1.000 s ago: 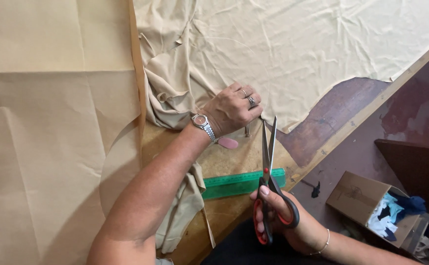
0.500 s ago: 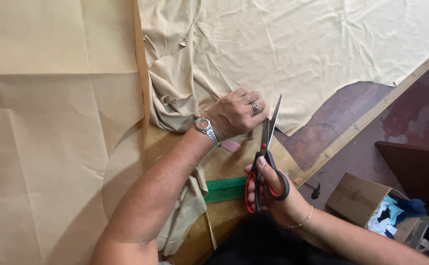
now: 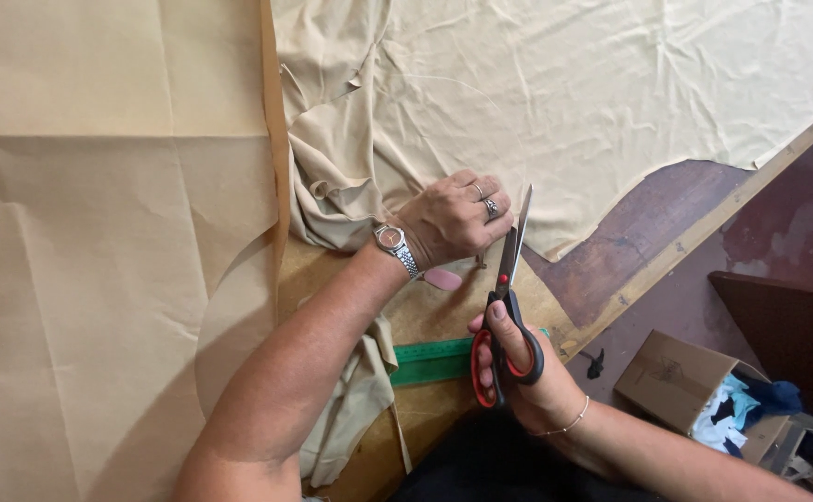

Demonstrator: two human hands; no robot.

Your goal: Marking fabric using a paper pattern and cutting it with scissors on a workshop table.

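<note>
Now scissors [image 3: 507,307] in right hand [image 3: 518,372] beside left hand [image 3: 453,218] pinning fabric [image 3: 555,102].

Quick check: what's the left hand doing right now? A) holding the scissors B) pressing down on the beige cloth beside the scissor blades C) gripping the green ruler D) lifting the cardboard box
B: the left hand lies flat on the cloth just left of the blades, while the right hand holds the scissors; the ruler lies untouched.

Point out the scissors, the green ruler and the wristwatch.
scissors [image 3: 508,279]: head view, on the blades just above the pivot.
green ruler [image 3: 429,361]: head view, on the middle of its visible green strip.
wristwatch [image 3: 389,238]: head view, on the round dial.
</note>
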